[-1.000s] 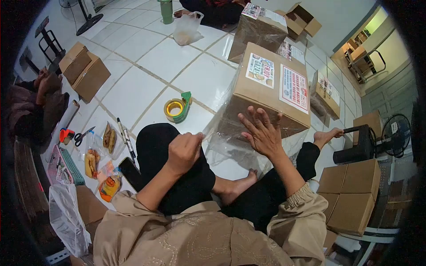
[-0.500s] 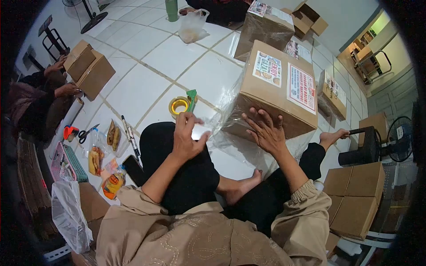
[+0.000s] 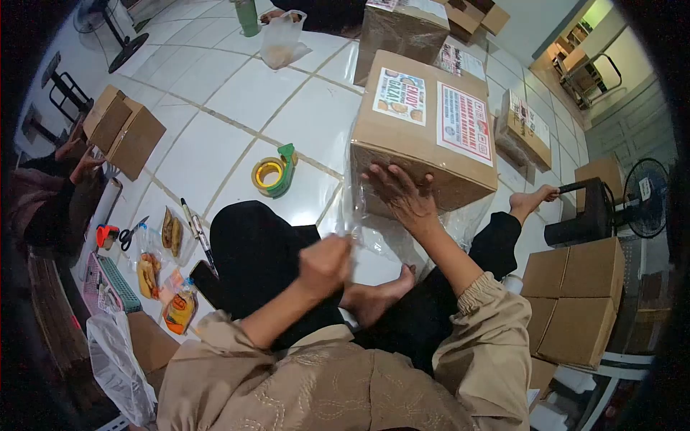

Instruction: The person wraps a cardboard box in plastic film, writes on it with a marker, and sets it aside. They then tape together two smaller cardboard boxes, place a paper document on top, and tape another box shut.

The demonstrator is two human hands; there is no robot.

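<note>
A cardboard box [image 3: 424,158] with two printed labels on top stands on the floor before my legs. Clear plastic wrap [image 3: 392,241] covers its side and hangs loose around the bottom. My left hand [image 3: 325,266] is a fist, slightly blurred, closed on a gathered edge of that wrap just left of the box. With fingers spread, my right hand [image 3: 406,197] lies against the near side of the box. Left of the box, a roll of yellow tape in a green dispenser [image 3: 275,172] rests on the tiles.
Scissors [image 3: 134,233], pens [image 3: 198,231], a phone [image 3: 207,284] and snack packets [image 3: 180,309] lie at my left. Another person's hands hold a carton [image 3: 126,133] further left. Tied cartons [image 3: 571,302] and a fan [image 3: 645,197] stand at the right; wrapped boxes [image 3: 402,36] behind.
My left hand has gone from loosely open to a fist and moved down and right, drawing the wrap taut. My right hand stays on the box. The view has shifted slightly.
</note>
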